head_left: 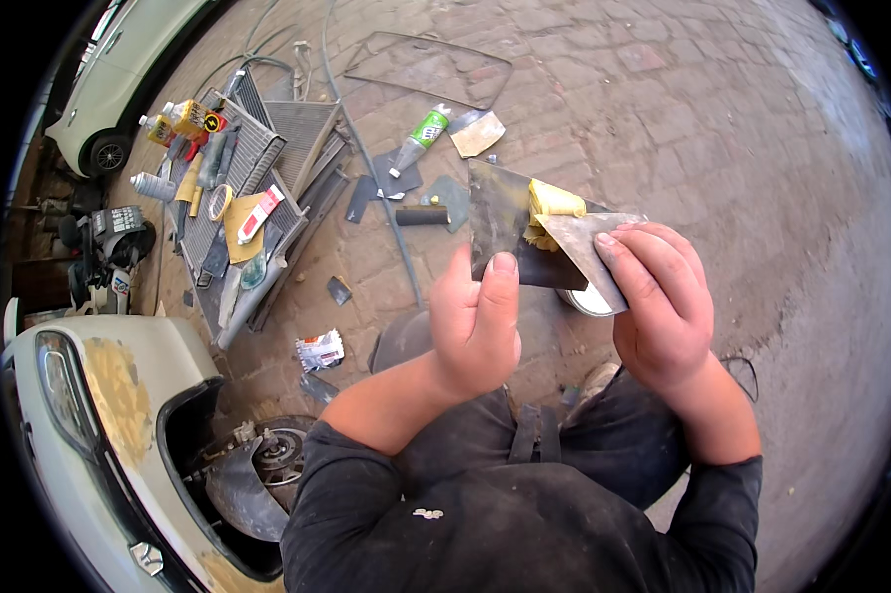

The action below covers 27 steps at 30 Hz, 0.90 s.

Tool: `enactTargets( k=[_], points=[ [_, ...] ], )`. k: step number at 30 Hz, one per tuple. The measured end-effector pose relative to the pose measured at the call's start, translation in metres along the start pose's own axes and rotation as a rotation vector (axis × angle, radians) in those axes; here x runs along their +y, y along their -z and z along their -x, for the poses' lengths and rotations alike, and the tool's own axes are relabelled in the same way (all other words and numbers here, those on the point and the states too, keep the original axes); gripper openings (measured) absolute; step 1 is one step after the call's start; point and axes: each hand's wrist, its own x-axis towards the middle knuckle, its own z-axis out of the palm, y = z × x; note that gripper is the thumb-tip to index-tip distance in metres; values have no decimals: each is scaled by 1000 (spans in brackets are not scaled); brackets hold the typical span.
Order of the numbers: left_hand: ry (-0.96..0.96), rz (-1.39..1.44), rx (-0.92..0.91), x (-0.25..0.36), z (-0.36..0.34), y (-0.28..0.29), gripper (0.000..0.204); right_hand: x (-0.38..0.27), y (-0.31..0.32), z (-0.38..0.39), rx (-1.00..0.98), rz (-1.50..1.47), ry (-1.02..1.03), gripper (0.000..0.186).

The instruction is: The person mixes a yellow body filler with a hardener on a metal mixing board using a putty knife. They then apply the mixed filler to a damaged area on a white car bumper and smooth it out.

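My left hand (477, 321) grips the near edge of a dark flat plate (502, 222), thumb on top. A lump of yellow body filler (556, 200) sits on the plate's right part. In my right hand (663, 292) is a grey metal filler spreader (589, 247), held between thumb and fingers. Its edge touches or overlaps the filler above the plate; exact contact is partly hidden. Below the plate a round tin (589, 299) with a pale rim shows in part, mostly covered by the spreader and my right hand.
Radiators (297, 148) at left carry bottles, tape and tools. A green-labelled plastic bottle (423, 138), dark sheets and a black cylinder (422, 214) lie on the brick ground ahead. A hose (391, 198) runs past them. A car with filler patches (119, 390) and an exposed wheel stands at lower left.
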Motion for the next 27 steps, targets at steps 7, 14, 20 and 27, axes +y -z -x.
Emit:
enactTargets(
  k=[7,14,20,27],
  points=[
    [-22,-73,36,19,-4,-9,22,-1,0,1,-40,-68,-38,40],
    [-81,-164,-30,7,0,-1,24,0,0,2,17,-61,-54,42],
    [-56,-166,0,14,1,-6,25,2,3,-2,76,-52,-47,42],
    [-119,-164,-29,9,2,-3,21,3,1,-1,76,-54,-37,42]
  ],
)
